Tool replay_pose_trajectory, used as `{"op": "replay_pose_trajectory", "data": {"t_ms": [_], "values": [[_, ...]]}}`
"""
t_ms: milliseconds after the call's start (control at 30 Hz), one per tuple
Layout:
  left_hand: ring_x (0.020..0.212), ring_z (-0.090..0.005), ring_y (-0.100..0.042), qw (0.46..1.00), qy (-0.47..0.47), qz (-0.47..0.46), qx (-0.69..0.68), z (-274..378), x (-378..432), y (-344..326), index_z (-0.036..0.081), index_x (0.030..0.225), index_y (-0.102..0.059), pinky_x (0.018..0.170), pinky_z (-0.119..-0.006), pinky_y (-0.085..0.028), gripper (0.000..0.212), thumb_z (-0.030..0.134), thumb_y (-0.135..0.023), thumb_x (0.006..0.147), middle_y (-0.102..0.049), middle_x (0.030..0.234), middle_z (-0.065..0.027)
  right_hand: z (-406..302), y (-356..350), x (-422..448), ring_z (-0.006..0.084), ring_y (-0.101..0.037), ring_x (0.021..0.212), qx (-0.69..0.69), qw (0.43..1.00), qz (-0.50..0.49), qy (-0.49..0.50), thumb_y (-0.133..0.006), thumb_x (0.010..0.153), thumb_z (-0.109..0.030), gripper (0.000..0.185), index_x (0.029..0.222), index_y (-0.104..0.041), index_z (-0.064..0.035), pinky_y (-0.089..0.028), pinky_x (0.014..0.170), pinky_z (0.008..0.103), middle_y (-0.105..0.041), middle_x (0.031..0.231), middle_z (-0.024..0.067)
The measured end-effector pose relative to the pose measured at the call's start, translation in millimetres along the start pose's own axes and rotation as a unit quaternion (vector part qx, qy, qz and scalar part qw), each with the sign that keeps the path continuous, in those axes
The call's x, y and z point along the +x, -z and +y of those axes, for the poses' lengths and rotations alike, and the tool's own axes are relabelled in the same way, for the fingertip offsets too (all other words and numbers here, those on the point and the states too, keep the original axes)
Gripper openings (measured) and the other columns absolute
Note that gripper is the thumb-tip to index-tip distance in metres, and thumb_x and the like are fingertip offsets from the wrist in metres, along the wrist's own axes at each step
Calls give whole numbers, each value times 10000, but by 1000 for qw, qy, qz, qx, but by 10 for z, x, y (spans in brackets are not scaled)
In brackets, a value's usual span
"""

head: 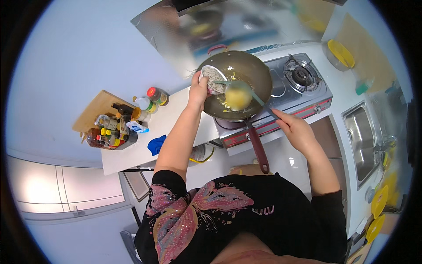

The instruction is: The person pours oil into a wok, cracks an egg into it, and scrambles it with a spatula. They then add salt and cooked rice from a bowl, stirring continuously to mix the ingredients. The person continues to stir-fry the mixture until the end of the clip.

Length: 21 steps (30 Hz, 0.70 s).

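Note:
My left hand point(199, 90) grips a white bowl point(213, 79) of pale, dark-flecked food, tilted over the left side of a large wok point(260, 72). My right hand point(291, 128) is closed around the handle of a spatula or turner point(262, 102), whose grey-green shaft reaches over the wok. A blurred, round yellowish shape point(238, 95) shows near the wok's middle; whether it is the tool's head or food, I cannot tell. Bits of yellow food and shiny liquid lie in the wok. The wok sits on the left burner of a gas stove point(280, 82), its dark red handle point(258, 147) pointing towards me.
The right burner point(301, 75) holds no pan. Bottles point(113, 130) in a container, a red-lidded jar point(158, 96) and a blue cloth point(156, 144) are on the left counter. A metal bowl with a yellow rim point(340, 55) stands back right, near the sink point(361, 145).

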<state>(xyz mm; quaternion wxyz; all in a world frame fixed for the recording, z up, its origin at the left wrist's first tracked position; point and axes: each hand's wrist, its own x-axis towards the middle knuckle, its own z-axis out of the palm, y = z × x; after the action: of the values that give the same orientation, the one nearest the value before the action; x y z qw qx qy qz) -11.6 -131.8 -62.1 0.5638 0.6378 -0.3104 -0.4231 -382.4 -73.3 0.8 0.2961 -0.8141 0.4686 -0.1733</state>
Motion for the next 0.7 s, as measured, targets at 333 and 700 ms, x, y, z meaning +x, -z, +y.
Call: {"op": "replay_pose_trajectory", "data": {"t_ms": [333, 700], "values": [[1154, -370, -671, 967, -128, 112, 190, -287, 107, -150, 36, 1402, -568, 999, -412, -507, 556, 294, -671, 920, -685, 1244, -261, 331, -701, 268, 331, -674, 807, 113, 992, 53, 31, -591, 1036, -254, 375, 1397, -630, -165, -522, 718, 433, -692, 865, 172], [1072, -292, -670, 972, -91, 68, 206, -229, 147, -36, 86, 1456, -535, 898, -374, -529, 593, 308, -664, 921, -680, 1247, -204, 429, -444, 165, 169, -603, 697, 286, 950, -33, -123, -592, 1045, -258, 414, 1451, -596, -175, -494, 649, 335, -640, 786, 76]]}}
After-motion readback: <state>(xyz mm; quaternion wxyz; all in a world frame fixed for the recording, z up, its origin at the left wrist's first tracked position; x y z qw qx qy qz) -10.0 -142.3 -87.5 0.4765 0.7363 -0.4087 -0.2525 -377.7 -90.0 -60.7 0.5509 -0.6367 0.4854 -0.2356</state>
